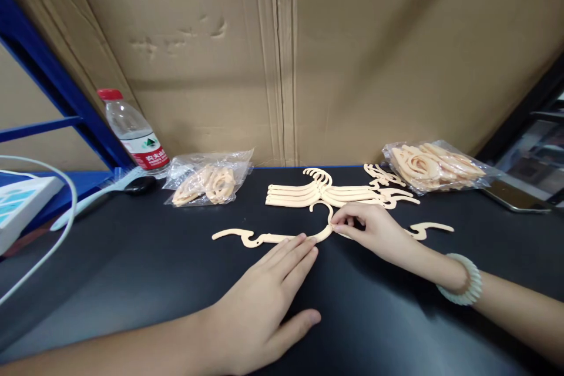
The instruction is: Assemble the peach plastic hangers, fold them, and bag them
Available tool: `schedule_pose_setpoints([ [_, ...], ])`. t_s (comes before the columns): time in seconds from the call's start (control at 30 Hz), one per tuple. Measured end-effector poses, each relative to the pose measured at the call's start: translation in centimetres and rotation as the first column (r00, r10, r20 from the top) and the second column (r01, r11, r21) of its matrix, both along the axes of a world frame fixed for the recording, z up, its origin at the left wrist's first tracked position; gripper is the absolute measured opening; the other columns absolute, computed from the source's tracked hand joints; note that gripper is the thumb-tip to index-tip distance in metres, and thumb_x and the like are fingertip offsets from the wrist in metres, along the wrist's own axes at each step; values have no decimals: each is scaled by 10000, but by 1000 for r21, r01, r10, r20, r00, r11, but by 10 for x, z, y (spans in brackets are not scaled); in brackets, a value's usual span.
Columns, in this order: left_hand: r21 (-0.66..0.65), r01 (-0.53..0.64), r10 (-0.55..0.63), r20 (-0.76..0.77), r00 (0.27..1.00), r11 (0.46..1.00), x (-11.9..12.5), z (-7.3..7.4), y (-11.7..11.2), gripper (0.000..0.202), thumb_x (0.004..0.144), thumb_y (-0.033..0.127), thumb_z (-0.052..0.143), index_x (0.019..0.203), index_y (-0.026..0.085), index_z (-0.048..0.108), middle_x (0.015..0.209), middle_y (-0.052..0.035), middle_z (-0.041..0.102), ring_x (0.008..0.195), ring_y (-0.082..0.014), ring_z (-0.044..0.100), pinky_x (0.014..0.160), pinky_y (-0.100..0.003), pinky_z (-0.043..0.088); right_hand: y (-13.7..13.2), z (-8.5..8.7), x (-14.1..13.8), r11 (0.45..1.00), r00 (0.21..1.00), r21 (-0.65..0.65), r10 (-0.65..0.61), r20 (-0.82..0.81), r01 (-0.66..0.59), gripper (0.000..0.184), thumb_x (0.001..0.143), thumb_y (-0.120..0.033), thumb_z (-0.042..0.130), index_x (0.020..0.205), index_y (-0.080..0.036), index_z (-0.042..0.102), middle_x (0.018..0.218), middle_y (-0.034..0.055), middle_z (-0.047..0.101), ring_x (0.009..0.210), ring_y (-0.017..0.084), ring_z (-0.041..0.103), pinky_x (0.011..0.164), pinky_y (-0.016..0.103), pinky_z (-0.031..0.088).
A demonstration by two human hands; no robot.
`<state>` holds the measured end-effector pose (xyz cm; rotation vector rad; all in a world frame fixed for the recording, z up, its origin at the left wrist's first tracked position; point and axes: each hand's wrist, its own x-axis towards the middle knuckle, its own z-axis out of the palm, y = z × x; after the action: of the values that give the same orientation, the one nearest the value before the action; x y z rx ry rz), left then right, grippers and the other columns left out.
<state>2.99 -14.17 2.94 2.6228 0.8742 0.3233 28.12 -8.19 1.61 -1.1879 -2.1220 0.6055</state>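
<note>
The hanger [277, 239] lies under left fingers [296, 257], at right fingertips [338, 221].

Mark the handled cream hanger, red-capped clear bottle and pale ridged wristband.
Handled cream hanger [325, 234]: head view, curved shoulder below its hook.
Red-capped clear plastic bottle [144, 147]: head view, label.
Pale ridged wristband [474, 279]: head view, right side of band.

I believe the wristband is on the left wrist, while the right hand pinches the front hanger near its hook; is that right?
Not quite: the head view shows the wristband on the right wrist; the right hand does pinch the front hanger near its hook.
</note>
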Motion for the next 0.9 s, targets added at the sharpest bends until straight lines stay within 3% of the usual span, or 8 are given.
schedule_pose_setpoints([
  [0.23, 58, -26, 26, 7, 1000, 998, 1, -3, 2, 616, 930, 385, 499, 1468, 126, 344, 1530, -146, 308, 1411, -328, 280, 1140, -488, 290, 0, 0, 0, 999, 1000, 42, 25, -10, -24, 102, 872, -180, 598, 862, -179, 700, 791, 12, 687, 692, 140, 575, 629, 259, 422],
  [0.4, 89, -18, 21, -26, 999, 996, 0, -5, 3, 607, 921, 325, 512, 1477, 169, 325, 1546, -125, 291, 1415, -323, 274, 1129, -519, 307, 6, 0, 4, 998, 1000, 58, 8, -21, -7, 138, 875, -234, 594, 826, -180, 711, 708, 4, 663, 611, 133, 536, 563, 252, 392],
  [0.6, 136, -27, 31, -28, 999, 990, -2, -8, 2, 538, 916, 305, 513, 1431, 211, 389, 1540, -96, 327, 1411, -307, 294, 1114, -526, 338, 31, 23, 38, 977, 983, 148, -133, -125, 151, 234, 882, -360, 562, 833, -175, 696, 790, 44, 701, 697, 181, 607, 599, 282, 442],
  [0.67, 163, -40, 40, 4, 999, 986, -3, -10, 2, 533, 906, 291, 527, 1419, 234, 396, 1531, -83, 350, 1405, -304, 309, 1117, -538, 327, 44, 31, 60, 940, 961, 214, -240, -137, 265, 245, 875, -385, 565, 833, -180, 694, 767, 46, 702, 661, 186, 608, 572, 288, 442],
  [0.73, 182, -44, 38, 34, 999, 982, -3, -11, 4, 524, 893, 280, 543, 1399, 253, 410, 1515, -72, 379, 1396, -297, 328, 1122, -548, 312, 56, 35, 85, 857, 927, 358, -366, -85, 371, 218, 870, -358, 566, 812, -188, 690, 739, 43, 697, 644, 189, 603, 581, 297, 440],
  [0.83, 208, -59, 46, 63, 997, 976, -2, -12, 5, 504, 878, 250, 555, 1367, 264, 435, 1489, -65, 419, 1381, -283, 354, 1129, -545, 298, 72, 34, 117, 728, 838, 608, -515, 181, 316, 215, 894, -293, 510, 828, -197, 691, 772, 57, 692, 735, 215, 612, 678, 321, 449],
  [0.9, 222, -76, 59, 83, 995, 972, -1, -12, 6, 483, 875, 232, 553, 1346, 266, 453, 1470, -66, 444, 1370, -276, 371, 1134, -539, 292, 80, 30, 131, 705, 750, 666, -573, 331, 244, 225, 890, -257, 492, 860, -192, 705, 795, 78, 682, 791, 234, 605, 715, 333, 441],
])
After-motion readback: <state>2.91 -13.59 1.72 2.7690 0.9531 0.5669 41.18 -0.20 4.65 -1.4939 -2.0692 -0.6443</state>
